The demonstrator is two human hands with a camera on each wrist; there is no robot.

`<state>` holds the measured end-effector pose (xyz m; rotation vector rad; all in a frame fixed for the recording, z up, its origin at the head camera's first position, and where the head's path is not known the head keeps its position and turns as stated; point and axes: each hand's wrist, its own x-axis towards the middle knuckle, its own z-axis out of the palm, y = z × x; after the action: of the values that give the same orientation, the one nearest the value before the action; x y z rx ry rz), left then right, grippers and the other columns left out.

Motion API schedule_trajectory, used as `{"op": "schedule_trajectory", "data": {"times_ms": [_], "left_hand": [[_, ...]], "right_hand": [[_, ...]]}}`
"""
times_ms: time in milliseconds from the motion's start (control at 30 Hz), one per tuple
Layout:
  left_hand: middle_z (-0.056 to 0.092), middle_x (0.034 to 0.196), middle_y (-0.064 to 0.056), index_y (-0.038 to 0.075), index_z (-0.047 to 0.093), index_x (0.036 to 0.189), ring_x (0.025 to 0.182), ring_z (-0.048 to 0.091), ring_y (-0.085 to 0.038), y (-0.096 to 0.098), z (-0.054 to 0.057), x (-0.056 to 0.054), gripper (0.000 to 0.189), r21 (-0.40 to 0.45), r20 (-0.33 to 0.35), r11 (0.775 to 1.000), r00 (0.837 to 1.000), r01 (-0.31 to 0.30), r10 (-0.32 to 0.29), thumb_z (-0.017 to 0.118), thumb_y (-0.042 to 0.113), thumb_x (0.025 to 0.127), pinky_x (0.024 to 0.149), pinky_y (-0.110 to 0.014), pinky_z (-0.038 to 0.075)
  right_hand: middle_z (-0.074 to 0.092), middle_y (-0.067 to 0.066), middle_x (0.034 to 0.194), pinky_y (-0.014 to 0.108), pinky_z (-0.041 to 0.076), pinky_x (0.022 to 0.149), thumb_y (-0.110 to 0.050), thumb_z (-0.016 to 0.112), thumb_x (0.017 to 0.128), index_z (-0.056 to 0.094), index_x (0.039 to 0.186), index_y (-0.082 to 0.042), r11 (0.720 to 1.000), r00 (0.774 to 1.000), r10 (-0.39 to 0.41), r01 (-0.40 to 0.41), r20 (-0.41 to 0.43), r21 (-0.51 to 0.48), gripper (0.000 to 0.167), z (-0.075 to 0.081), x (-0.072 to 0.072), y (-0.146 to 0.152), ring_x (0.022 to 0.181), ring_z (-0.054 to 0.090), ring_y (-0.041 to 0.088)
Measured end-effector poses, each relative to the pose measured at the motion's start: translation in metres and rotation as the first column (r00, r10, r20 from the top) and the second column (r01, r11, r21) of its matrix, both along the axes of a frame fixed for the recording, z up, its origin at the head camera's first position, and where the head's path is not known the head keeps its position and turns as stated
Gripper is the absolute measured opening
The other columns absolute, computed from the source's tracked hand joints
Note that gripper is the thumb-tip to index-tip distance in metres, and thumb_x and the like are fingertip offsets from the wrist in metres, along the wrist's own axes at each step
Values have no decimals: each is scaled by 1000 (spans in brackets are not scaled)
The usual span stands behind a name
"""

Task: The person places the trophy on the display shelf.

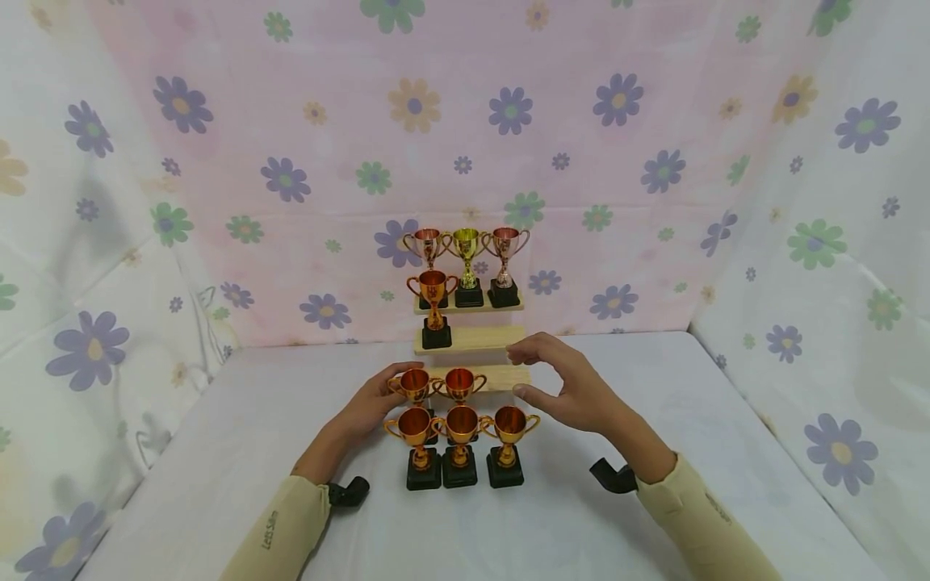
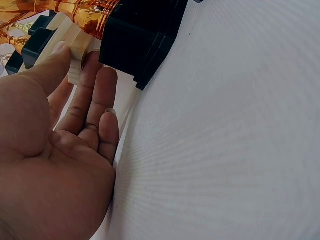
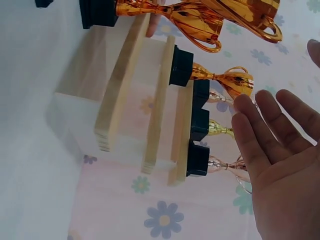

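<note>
A three-tier stand with pale wooden steps (image 1: 501, 377) is set at the back of the table. My left hand (image 1: 369, 405) pinches the left end of its lowest plank (image 2: 79, 44), thumb on top and fingers below. My right hand (image 1: 574, 393) is raised near the stand's right end, fingers bent slightly and holding nothing. On the top step are a gold trophy cup (image 1: 468, 270) and two rose-gold ones, with a bronze trophy (image 1: 434, 311) at the left of the middle step. Before the stand, two bronze trophies (image 1: 460, 386) stand behind three more (image 1: 506, 452).
White cloth (image 1: 552, 524) covers the table. Flower-printed fabric (image 1: 617, 194) hangs behind the stand, with similar panels at both sides. Black curved pieces (image 1: 613, 476) are worn at both wrists.
</note>
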<state>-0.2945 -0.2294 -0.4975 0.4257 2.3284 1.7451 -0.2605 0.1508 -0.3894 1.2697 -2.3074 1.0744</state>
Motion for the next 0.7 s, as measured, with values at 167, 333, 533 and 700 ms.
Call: {"op": "schedule_trajectory", "data": {"times_ms": [167, 333, 533, 700], "left_hand": [[66, 141, -12, 19, 47, 159, 125, 64, -26, -1, 0, 0, 55, 14, 3, 1000, 1000, 8, -8, 54, 4, 107, 118, -58, 38], [65, 142, -14, 18, 47, 159, 125, 65, -26, 0, 1, 1, 55, 25, 1, 1000, 1000, 15, -15, 54, 2, 107, 118, -57, 40], [66, 141, -12, 19, 47, 160, 129, 63, -27, -1, 1, 1, 55, 13, 10, 1000, 1000, 1, -1, 53, 3, 108, 120, -60, 35], [67, 141, -12, 20, 47, 160, 130, 63, -29, -1, 0, 1, 54, 18, 15, 1000, 1000, 5, -5, 54, 4, 108, 121, -61, 33]], "right_hand": [[64, -5, 130, 45, 55, 103, -15, 83, 93, 59, 146, -17, 999, 999, 27, -28, 31, 28, 58, -2, 2, 2, 120, 64, 16], [65, -4, 131, 43, 56, 101, -18, 84, 92, 58, 147, -19, 995, 995, 76, -80, 66, 53, 61, -6, 1, 3, 119, 65, 16], [65, 0, 133, 42, 57, 100, -28, 87, 91, 58, 145, -20, 978, 975, 175, -187, 134, 87, 62, -9, 0, 3, 116, 66, 19], [64, -5, 133, 40, 57, 98, -31, 90, 87, 57, 147, -19, 960, 952, 234, -259, 198, 111, 70, -12, 2, 4, 115, 67, 19]]}}
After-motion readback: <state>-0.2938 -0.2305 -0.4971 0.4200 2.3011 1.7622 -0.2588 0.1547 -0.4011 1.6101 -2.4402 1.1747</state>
